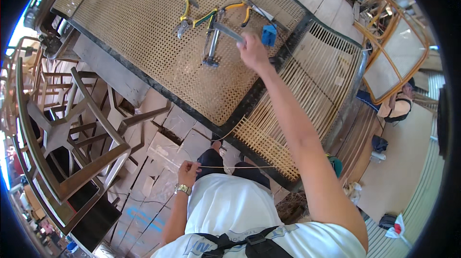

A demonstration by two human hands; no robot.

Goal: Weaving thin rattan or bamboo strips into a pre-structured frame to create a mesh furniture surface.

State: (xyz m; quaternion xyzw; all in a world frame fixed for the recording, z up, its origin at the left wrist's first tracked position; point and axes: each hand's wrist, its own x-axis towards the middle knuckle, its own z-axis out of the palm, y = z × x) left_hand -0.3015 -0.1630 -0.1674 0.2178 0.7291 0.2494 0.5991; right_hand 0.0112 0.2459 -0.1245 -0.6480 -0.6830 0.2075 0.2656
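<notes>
My right hand (253, 52) reaches over the woven cane panel (144, 32), its fingers closed on the end of a flat grey metal blade (227, 31). Close to my waist my left hand (188, 172) pinches the end of a thin cane strip (235, 166). That strip runs right, toward the partly woven section (261, 139) of the dark frame. Near the blade lie a hammer (210, 50), hand shears (183, 26) with yellow-and-green handles, and a tool with curved yellow-and-black handles (246, 14). A blue block (269, 35) rests right of my right hand.
Bare wooden chair frames (72, 162) are piled at the left. At the right stand an orange-brown chair frame (396, 49) and a person (397, 106) beside a large flat board (396, 152). Worn planks (144, 195) form the floor, with a hole near the frame's left edge.
</notes>
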